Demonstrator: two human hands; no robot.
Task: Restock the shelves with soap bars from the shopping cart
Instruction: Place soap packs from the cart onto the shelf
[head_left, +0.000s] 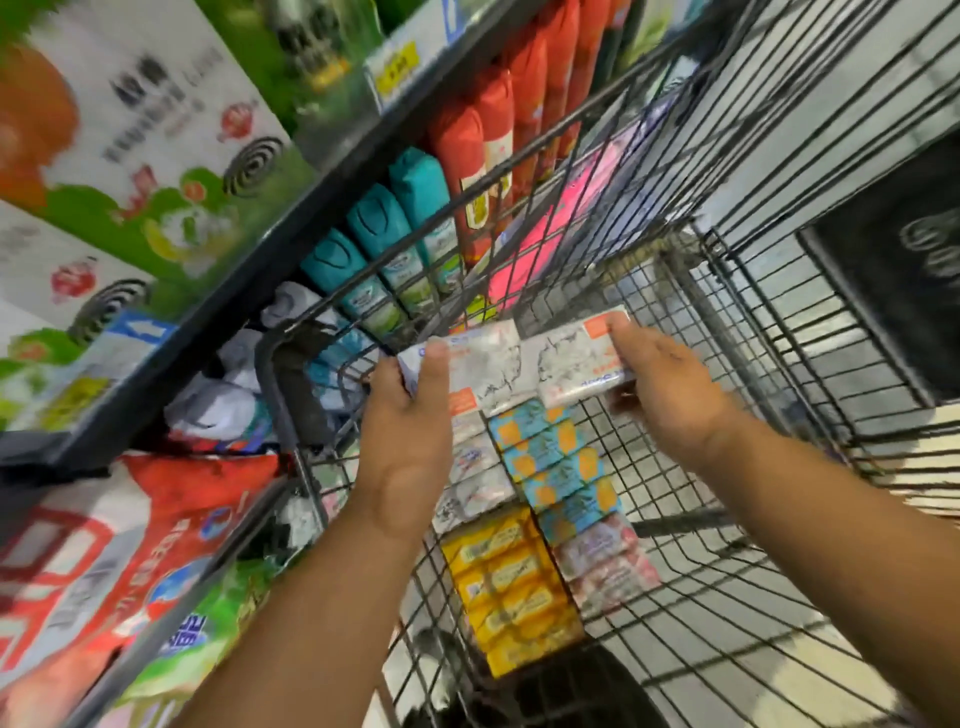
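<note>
Gripped from both ends, two white marbled soap packs sit side by side above the shopping cart (727, 623). My view shows the left hand (410, 400) curled round the left soap pack (483, 364), thumb pressed on its top face. The right hand (670, 384) pinches the far end of the right soap pack (576, 353), thumb on top by an orange corner label and fingers underneath. Blue print runs along the packs' edges, but motion blur keeps me from reading it.

Below the hands, more soap lies in rows on the cart floor: white marbled bars (478, 478), blue-and-orange bars (556, 467), yellow bars (514, 587) and pink bars (602, 561).

Just left of the cart, the shelf (291, 218) carries teal-capped bottles (374, 234), red cans (498, 130) and, above, boxes with coil pictures (145, 130). A yellow price tag (397, 65) is too smeared to read.
</note>
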